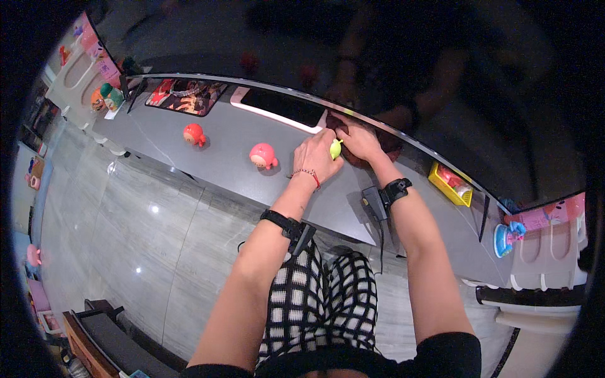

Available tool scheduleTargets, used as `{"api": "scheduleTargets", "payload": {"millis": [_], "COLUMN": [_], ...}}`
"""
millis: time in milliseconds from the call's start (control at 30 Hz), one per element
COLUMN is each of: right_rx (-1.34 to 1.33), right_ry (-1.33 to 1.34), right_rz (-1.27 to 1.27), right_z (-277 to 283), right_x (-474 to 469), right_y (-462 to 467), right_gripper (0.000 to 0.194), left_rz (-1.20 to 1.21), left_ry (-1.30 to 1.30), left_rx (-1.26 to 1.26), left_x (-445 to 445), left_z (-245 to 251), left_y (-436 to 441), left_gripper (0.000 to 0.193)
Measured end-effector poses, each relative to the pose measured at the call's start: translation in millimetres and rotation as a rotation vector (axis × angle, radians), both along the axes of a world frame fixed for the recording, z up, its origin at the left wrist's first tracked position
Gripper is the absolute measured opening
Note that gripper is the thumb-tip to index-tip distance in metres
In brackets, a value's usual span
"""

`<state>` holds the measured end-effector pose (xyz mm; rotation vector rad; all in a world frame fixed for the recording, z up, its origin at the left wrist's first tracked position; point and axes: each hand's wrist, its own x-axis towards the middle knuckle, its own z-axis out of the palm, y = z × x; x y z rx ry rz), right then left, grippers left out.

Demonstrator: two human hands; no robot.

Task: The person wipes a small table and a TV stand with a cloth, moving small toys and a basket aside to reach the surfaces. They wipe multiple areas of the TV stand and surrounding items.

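My left hand (315, 156) grips a small yellow-green toy figure (335, 149) above the grey tabletop (222, 141). Just right of it, my right hand (358, 141) is over a dark red, see-through thing (352, 158), possibly a bag or bowl. Its fingertips are partly hidden, so I cannot tell whether they hold anything. Left of my hands stands a pink round toy figure (263, 156), and farther left a red one (194, 135) of the same kind. Behind my left hand lies a white-framed device with a black panel (283, 107).
A large dark television screen (302, 47) rises along the back edge. At right sit a yellow basket (451, 184) with items inside and a blue toy (505, 240). A printed mat (184, 97) lies back left, near green and orange toys (108, 97). A black cable (382, 245) hangs over the front edge.
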<state>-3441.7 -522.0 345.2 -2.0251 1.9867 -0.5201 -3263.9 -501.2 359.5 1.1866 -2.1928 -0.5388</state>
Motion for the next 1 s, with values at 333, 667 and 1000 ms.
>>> {"api": "scheduleTargets", "payload": {"millis": [333, 667, 1000], "right_rx": [-0.254, -0.345, -0.282], "right_ry": [0.017, -0.458, -0.315], "right_rz": [-0.045, -0.213, -0.139], "right_z": [10.7, 3.5, 23.6], "right_x": [9.1, -29.2, -18.9], "right_y": [89.7, 153.3, 165.0], "right_gripper": [0.043, 0.037, 0.069], "left_rz": [0.105, -0.191, -0.31], "left_ry": [-0.094, -0.037, 0.072], "left_rx": [0.053, 0.077, -0.111], "left_x": [-1.1, 21.2, 30.3], "left_z": [-4.2, 6.8, -16.3], "left_y": [-26.6, 94.1, 138.0], "left_gripper": [0.054, 0.045, 0.042]}}
